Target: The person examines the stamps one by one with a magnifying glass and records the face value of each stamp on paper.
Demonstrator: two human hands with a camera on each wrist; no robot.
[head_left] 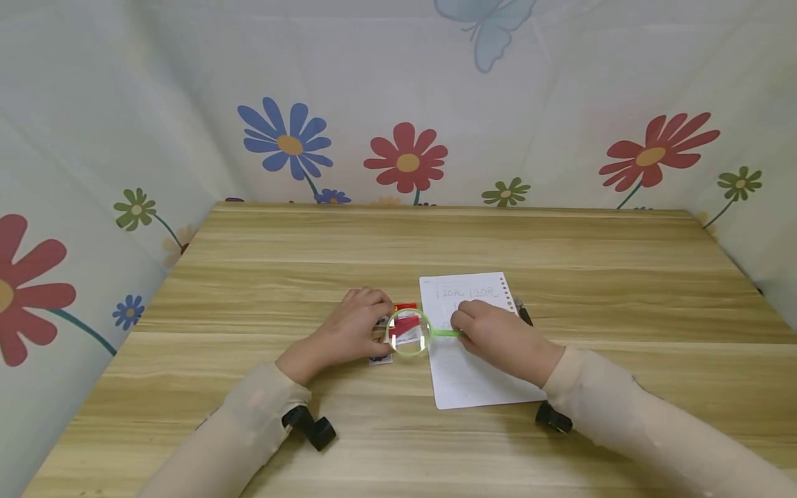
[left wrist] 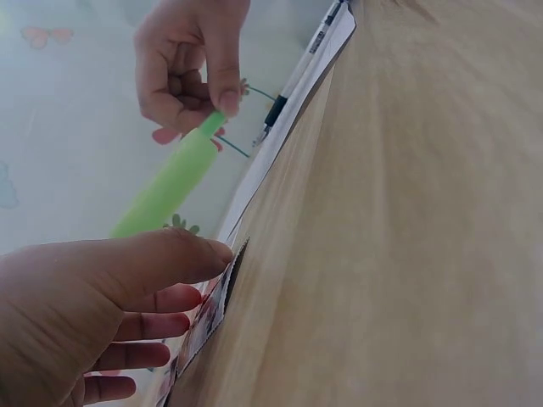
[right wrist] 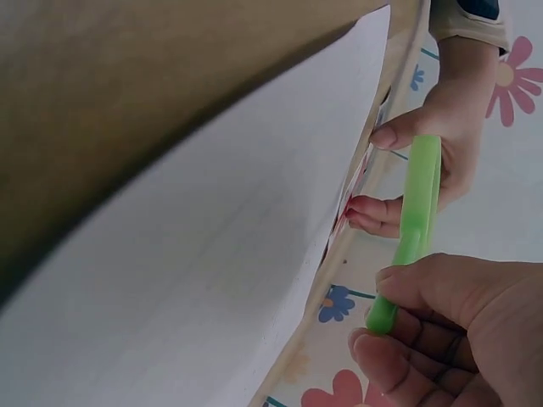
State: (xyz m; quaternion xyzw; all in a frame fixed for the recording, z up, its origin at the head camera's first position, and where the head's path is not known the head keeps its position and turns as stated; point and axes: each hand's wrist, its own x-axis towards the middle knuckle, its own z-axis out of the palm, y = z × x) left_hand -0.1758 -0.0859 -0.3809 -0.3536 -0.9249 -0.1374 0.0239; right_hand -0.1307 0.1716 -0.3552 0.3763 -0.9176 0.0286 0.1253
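Observation:
My right hand [head_left: 498, 339] pinches the thin green handle of a magnifying glass [right wrist: 417, 203] between thumb and fingers. The round lens sits above several small stamp-like paper pieces [head_left: 381, 360], red and white, on the table. One has a serrated edge in the left wrist view. My left hand [head_left: 351, 325] lies at those pieces, thumb and fingers spread apart, fingertips touching or very near them. Part of the pieces hides behind the left fingers and the lens. Under the right hand lies a white sheet of paper [head_left: 473, 380] with handwriting near its top.
A pen [left wrist: 288, 93] lies along the paper's right edge, partly behind the right hand in the head view. The wooden table [head_left: 311, 249] reaches back to a flower-printed cloth [head_left: 349, 62] that hangs around it. A black strap end [head_left: 311, 427] hangs from the left wrist.

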